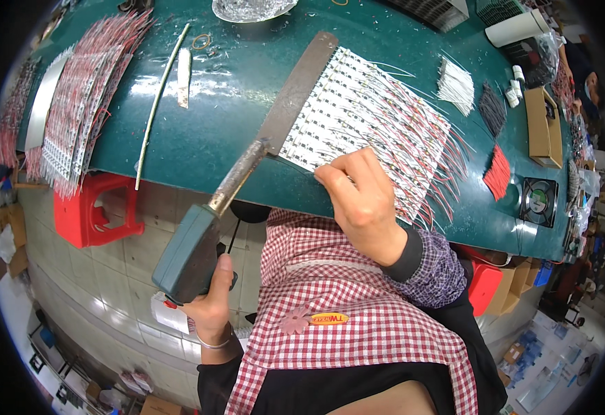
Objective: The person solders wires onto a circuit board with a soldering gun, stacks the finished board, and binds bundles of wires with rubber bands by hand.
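Note:
My left hand [212,301] is closed round a green gun-handled tool [190,245] with a metal barrel. At the barrel's end a long, flat brown metal blade [299,86] lies along the left edge of a white circuit board panel [358,104]. Rows of small dark parts and many red, white and black wires cover that panel, the wires trailing off to the right. Over the panel's near edge is my right hand [364,200], its thumb and forefinger pinched together. Whatever may be between those fingertips is too small to make out.
More wired panels [84,104] are stacked at left, by a thin pale rod [160,111]. A metal bowl [254,8] stands at the back. At right are white [456,86], black [492,111] and red wire bundles [497,173], a cardboard box [544,128] and a fan [539,202].

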`<action>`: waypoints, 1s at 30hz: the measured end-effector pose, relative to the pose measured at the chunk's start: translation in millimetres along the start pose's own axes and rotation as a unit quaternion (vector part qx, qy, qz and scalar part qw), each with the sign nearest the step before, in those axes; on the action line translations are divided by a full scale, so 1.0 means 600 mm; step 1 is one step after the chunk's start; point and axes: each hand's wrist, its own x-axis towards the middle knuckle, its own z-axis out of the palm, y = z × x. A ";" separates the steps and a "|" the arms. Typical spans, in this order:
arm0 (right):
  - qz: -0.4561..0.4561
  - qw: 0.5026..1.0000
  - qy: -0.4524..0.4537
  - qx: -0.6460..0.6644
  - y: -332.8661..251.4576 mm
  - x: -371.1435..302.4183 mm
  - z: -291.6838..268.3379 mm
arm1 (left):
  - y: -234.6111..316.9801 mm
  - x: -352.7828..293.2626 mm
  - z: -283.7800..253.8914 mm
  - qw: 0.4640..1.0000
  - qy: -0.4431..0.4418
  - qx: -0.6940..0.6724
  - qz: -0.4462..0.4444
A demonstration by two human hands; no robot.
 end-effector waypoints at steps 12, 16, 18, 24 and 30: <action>-0.009 0.990 -0.047 -0.131 -0.024 0.016 0.049 | 0.007 0.007 0.002 0.996 0.047 -0.063 0.045; 0.007 0.983 -0.049 -0.177 -0.024 0.004 0.061 | -0.027 0.003 -0.007 0.996 0.040 -0.049 0.069; 0.004 0.979 -0.054 -0.198 -0.026 0.001 0.067 | -0.041 0.000 -0.009 0.994 0.046 -0.059 0.075; 0.034 0.976 -0.047 -0.209 -0.022 -0.011 0.072 | -0.053 0.003 -0.010 0.993 0.051 -0.058 0.086; 0.056 0.992 0.008 -0.117 0.004 -0.020 -0.013 | -0.054 0.017 -0.019 0.995 0.054 -0.031 0.081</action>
